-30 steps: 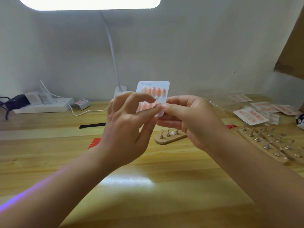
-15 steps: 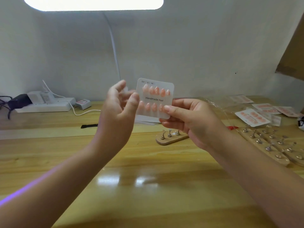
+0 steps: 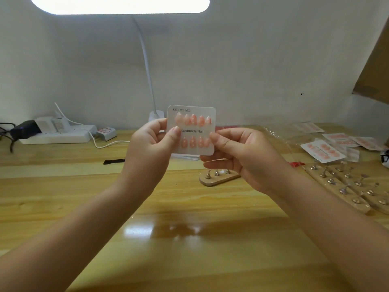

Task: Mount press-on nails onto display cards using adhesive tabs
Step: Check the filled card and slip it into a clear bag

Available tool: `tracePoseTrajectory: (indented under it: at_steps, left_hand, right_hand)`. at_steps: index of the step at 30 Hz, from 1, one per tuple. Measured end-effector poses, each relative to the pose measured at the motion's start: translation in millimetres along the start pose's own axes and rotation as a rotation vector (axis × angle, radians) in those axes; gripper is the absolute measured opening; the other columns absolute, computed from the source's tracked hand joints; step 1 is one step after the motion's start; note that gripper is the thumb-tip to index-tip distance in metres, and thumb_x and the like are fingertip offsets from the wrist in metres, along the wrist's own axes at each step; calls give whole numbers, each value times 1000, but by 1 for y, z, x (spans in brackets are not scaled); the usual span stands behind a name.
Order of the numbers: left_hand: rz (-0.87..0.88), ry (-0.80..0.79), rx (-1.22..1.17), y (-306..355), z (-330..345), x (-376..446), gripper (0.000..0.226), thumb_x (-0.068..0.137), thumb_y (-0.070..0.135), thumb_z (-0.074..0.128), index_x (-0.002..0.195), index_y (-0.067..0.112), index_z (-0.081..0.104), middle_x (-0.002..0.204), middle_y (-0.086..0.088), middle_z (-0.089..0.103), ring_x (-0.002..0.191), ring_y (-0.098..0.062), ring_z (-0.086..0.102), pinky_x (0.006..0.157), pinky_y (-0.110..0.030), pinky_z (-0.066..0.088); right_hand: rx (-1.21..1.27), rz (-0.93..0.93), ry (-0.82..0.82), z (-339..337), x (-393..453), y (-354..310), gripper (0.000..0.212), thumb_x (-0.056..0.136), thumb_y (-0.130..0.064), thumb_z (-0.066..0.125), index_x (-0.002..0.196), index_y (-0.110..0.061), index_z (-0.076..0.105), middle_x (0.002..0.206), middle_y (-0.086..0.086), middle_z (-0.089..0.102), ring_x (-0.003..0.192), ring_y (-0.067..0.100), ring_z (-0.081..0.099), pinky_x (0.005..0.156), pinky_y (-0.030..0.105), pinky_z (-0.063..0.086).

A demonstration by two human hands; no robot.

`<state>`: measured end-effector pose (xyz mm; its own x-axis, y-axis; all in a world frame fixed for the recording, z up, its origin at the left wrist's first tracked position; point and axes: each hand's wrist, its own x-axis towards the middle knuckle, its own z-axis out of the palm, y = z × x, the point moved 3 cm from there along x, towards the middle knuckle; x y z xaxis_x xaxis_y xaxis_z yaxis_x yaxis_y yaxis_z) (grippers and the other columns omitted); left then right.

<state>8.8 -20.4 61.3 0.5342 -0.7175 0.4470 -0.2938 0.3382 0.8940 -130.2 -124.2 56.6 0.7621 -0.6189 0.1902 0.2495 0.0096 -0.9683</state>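
A white display card (image 3: 195, 127) printed "Handmade Nail" is held upright above the wooden table, facing me. Two rows of peach press-on nails (image 3: 193, 120) are stuck on it. My left hand (image 3: 150, 148) pinches the card's left edge, thumb on the front. My right hand (image 3: 242, 157) pinches the lower right corner, thumb over the last nail of the bottom row. Both sets of fingers sit behind the card, partly hidden.
A small wooden nail stand (image 3: 219, 177) lies under my right hand. Longer stands with metal pegs (image 3: 347, 186) and several filled cards (image 3: 322, 151) lie at right. A lamp base (image 3: 155, 115), power strip (image 3: 56, 134) and black tool (image 3: 113, 161) sit toward the back.
My left hand let go and opened half a second ago, then came back to pinch the card's left edge. The card rose slightly and now faces me squarely.
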Motion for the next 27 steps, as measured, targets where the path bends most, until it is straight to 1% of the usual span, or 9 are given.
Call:
tracePoseTrajectory:
  at_steps: [3,7,9,13,18,20,22,24,27]
  left_hand:
    - [-6,-16,-7,-2,2,-1,14,96,11,56,103,19,65,88,5,75,84,-11,72,68,-17,54]
    - [-11,-34,-8,-6,4,-2,13,95,11,57,100,21,65,86,6,75,82,-9,72,67,-14,53]
    - [-21,-34,-4,-8,4,-2,13,95,12,57,99,22,65,86,7,75,81,-8,72,66,-12,52]
    - [-60,-15,-16,-10,2,-1,11,95,15,58,101,20,65,86,6,75,81,-8,72,65,-12,52]
    - [-133,-32,-36,-15,0,0,13,96,20,55,101,23,66,82,6,75,71,-5,69,61,-14,51]
    - [-190,-54,-64,-18,-1,1,17,98,22,51,102,23,67,78,3,73,68,-10,67,65,-22,53]
    - [-244,-86,-90,-20,0,1,19,98,23,51,106,18,68,77,0,73,68,-12,67,70,-29,52]
    - [-262,-113,-73,-21,1,3,17,96,19,55,106,18,68,78,-2,74,67,-12,67,72,-30,51]
    - [-247,-115,-14,-23,2,3,17,93,16,59,107,18,67,83,-2,75,68,-11,67,72,-28,51]
  right_hand:
    - [-52,-13,43,-2,0,3,27,71,-17,72,93,-1,69,84,12,75,73,22,72,59,25,57]
    - [-146,-55,82,-6,1,4,7,81,-2,70,88,-3,68,81,8,75,69,20,72,61,23,56]
    - [-185,-65,88,-6,0,4,8,81,-3,71,88,-5,68,81,8,76,69,20,72,61,23,56]
    - [-104,-35,56,-6,1,9,26,69,-18,73,90,-3,70,85,13,75,74,23,73,64,24,57]
    - [10,-6,5,-9,4,10,20,75,-23,68,85,-6,74,83,13,75,76,22,73,66,26,58]
    - [25,-3,5,-11,4,9,18,75,-22,68,83,-7,75,84,13,75,77,21,73,65,26,58]
    - [20,1,18,-13,5,9,21,75,-20,69,88,-4,73,86,12,75,77,21,73,64,25,57]
    - [3,5,33,-15,5,9,25,74,-18,69,92,-1,71,85,12,75,76,20,72,64,25,57]
    - [-35,7,60,-16,5,11,16,79,-11,69,91,0,69,82,11,74,75,21,72,64,25,57]
